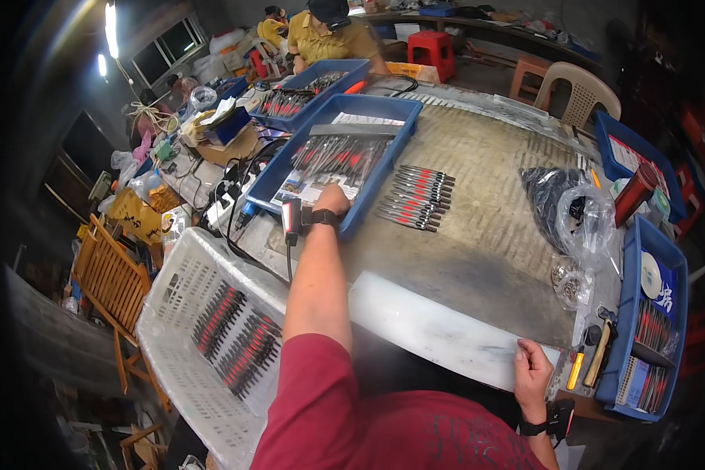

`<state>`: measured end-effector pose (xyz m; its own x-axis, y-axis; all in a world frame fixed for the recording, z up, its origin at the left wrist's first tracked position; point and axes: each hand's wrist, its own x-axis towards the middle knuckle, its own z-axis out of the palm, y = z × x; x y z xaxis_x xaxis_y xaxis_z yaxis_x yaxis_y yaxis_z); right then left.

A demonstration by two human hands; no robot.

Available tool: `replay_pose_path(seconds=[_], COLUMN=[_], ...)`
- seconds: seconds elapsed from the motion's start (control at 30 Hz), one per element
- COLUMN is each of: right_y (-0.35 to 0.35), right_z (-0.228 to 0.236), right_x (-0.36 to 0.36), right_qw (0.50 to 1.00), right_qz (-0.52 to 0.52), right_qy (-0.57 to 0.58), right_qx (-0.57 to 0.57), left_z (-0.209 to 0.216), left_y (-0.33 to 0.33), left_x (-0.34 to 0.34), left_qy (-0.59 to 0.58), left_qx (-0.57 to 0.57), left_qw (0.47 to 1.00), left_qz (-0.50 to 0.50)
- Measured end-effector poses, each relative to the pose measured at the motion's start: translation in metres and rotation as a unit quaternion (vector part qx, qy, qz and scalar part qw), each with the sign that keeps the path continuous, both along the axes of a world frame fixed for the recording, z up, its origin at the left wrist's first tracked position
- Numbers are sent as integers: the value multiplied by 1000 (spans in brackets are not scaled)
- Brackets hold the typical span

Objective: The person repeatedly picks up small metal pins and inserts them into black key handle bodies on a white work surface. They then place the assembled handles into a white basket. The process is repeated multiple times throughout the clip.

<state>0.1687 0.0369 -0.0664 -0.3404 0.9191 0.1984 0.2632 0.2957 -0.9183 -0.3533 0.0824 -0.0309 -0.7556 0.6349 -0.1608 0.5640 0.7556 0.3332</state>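
My left hand reaches into the near end of a blue tray. Its fingers look curled, and what they hold, if anything, is hidden. Just beyond it in the tray lie many slim grey metal pieces with red middles, over printed paper. To the right of this tray, a stack of similar slim pieces lies in a row on the table. My right hand rests at the right end of a white board along the near table edge, fingers loosely curled, nothing visible in them.
On the left, a white plastic basket holds rows of the red-and-dark pieces. A second blue tray stands farther back, near a person in yellow. At right are clear plastic bags, a yellow-handled tool and another blue tray.
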Motion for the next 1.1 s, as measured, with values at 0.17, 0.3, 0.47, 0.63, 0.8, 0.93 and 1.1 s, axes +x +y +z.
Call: replay_pose_path(seconds=[0.17, 0.3, 0.47, 0.63, 0.8, 0.93, 1.1], right_y=[0, 0, 1, 1, 0, -1, 2], right_z=[-1, -1, -2, 2, 6, 8, 12], right_x=[0, 2, 1, 1, -1, -1, -5], right_qw=[1000, 1000, 1000, 1000, 999, 1000, 1000], right_qz=[-4, -4, -6, 1, -3, -10, -14], right_qy=[3, -6, 12, -12, -24, -19, 11], right_qx=[4, 1, -4, 15, 31, 11, 4], left_z=[-6, -12, -8, 21, 76, 106, 102], left_y=[5, 5, -1, -2, 21, 36, 32], left_x=[-10, -13, -7, 15, 46, 102, 207], left_qy=[-4, -12, 63, 147, 175, -175, -435], left_qx=[-25, -10, 65, 210, 391, 458, 439], left_qw=[999, 1000, 996, 965, 904, 866, 761], left_qz=[-34, -17, -11, 49, -8, -100, -197])
